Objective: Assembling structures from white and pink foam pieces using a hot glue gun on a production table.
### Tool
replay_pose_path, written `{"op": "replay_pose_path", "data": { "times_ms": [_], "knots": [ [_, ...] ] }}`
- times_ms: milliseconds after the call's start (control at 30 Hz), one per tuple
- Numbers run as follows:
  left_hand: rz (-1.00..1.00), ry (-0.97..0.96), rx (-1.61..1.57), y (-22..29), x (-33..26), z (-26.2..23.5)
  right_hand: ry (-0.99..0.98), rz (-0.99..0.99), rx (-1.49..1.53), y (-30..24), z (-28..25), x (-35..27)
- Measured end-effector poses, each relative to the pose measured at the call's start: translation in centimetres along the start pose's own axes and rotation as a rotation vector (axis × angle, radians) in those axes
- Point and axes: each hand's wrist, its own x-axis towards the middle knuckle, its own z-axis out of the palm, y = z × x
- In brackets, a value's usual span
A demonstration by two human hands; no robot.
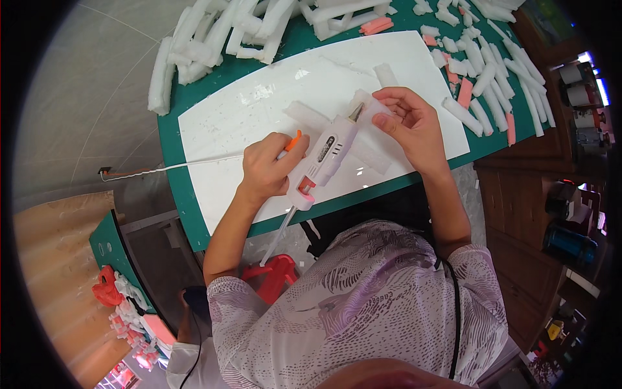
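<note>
Foam piece [376, 109] is clamped by the right hand [414, 129], glue gun [330, 152] by the left hand [267, 163]; gluing appears underway, strips [484, 79] at far right unjoined.

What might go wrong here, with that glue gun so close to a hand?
The right hand holds a foam piece right by the glue gun's nozzle; if hot, a slip might burn the fingers. Heat could also soften the foam piece. The white cord runs off the white board's left side and might snag.
</note>
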Motion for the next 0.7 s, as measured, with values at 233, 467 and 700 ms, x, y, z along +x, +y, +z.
{"op": "replay_pose_path", "data": {
  "times_ms": [233,467,700],
  "knots": [
    [0.011,0.011,-0.025,0.2,0.4,0.0,0.049,0.02,0.007,0.2,-0.3,0.1],
    [-0.002,0.029,-0.039,-0.1,0.2,-0.2,-0.02,0.2,0.396,0.1,-1.7,0.3],
    [-0.012,0.097,-0.092,-0.1,0.3,0.1,-0.1,0.227,0.649,0.0,-3.0,0.3]
  ]
}}
